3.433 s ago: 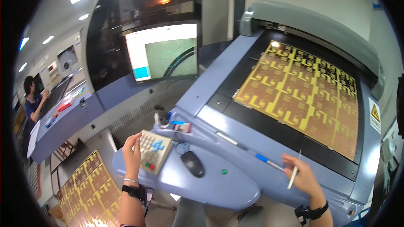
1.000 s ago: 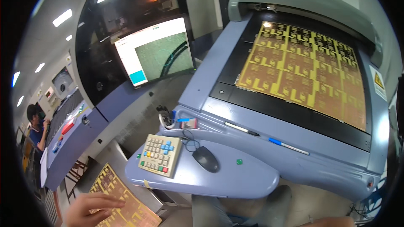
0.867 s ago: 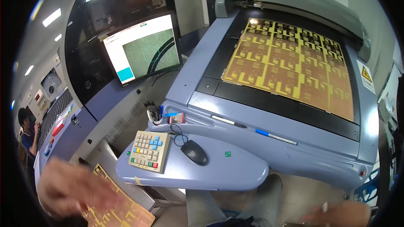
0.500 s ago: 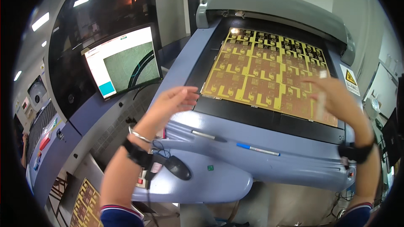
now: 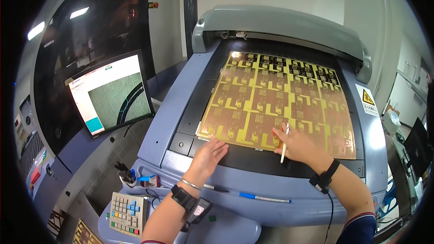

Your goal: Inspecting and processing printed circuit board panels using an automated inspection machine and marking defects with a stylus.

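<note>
A large copper-and-yellow circuit board panel (image 5: pixel 271 95) lies on the machine's black bed (image 5: pixel 190 122). Over the panel's front part, my right hand (image 5: pixel 298 143) grips a slim white pen (image 5: pixel 285 144), which stands nearly upright between thumb and fingers. My left hand (image 5: pixel 209 157) is at the bed's front edge, just below the panel's near left corner. Its fingers are stretched out, and nothing shows in them. Each wrist wears a black strapped device.
A lit monitor (image 5: pixel 115 92) stands at the left. A blue-and-white marker (image 5: pixel 264 198) and a dark-tipped pen (image 5: pixel 216 189) lie on the front ledge. Near my left forearm are a beige keypad (image 5: pixel 126 214) and a pen cup (image 5: pixel 128 178). A grey gantry (image 5: pixel 280 25) spans the back.
My right hand has moved from the panel's right side toward its front middle, and the white pen now shows clearly. My left hand has come down toward the bed's front edge. The view has shifted.
</note>
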Demonstrator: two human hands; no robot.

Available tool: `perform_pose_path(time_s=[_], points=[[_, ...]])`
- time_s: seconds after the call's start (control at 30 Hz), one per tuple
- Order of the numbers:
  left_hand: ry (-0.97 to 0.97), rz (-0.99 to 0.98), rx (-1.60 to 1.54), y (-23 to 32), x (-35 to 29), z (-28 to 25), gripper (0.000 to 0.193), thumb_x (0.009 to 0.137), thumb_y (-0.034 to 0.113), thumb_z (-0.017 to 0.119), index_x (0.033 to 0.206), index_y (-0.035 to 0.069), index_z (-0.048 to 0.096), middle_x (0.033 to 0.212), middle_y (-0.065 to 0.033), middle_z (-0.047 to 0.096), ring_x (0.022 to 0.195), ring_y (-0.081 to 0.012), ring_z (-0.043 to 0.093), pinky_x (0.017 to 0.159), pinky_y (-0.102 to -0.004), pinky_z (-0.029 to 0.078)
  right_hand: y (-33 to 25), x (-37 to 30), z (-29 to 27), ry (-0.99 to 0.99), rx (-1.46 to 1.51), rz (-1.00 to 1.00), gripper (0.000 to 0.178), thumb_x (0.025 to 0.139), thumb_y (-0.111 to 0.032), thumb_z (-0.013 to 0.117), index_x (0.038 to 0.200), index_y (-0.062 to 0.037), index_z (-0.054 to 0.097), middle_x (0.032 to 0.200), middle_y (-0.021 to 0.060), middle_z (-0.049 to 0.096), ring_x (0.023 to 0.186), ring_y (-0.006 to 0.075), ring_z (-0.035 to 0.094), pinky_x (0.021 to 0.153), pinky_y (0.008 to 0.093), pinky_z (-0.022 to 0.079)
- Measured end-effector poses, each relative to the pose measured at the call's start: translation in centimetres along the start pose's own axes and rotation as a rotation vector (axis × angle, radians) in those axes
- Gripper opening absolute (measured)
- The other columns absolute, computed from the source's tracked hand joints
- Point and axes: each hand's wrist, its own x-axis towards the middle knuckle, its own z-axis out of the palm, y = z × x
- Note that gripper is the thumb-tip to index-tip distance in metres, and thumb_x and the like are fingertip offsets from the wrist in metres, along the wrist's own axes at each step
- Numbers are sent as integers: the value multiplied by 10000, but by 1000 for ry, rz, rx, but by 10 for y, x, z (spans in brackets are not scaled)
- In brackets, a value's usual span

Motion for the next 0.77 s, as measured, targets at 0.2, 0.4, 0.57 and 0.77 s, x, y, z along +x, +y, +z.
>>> perform_pose_path(time_s=[0.2, 0.4, 0.57, 0.77], points=[[48, 38, -70, -14, -1, 25, 493, 995, 157, 485, 1360, -123, 309, 1318, -242, 451, 1241, -346, 494, 1087, -424, 426, 3, -6, 4, 42, -78, -88, 723, 811, -464, 716, 1383, -87, 488, 1298, 313, 528, 1246, 484, 493, 970, 635, 417], [40, 81, -81, -22, -8, 26, 497, 998, 142, 477, 1393, -97, 292, 1319, -222, 449, 1256, -340, 480, 1103, -446, 403, -11, -4, 10, -64, -210, -209, 558, 907, -275, 602, 1363, 16, 468, 1220, 410, 537, 1193, 523, 532, 855, 578, 539], [50, 68, -75, -22, -8, 30, 472, 1008, 172, 476, 1382, -79, 335, 1340, -227, 447, 1285, -322, 459, 1115, -437, 386, -17, -4, 0, -8, -518, -340, 453, 905, -102, 493, 1318, 84, 489, 1162, 417, 566, 1119, 514, 589, 803, 548, 568], [-326, 273, -139, -5, -4, 48, 518, 1037, 365, 439, 1424, 28, 363, 1454, -131, 422, 1351, -303, 405, 1152, -432, 323, -20, -8, -21, 272, -453, -342, 482, 883, -127, 531, 1329, 53, 504, 1158, 413, 573, 1111, 479, 610, 687, 588, 571]])
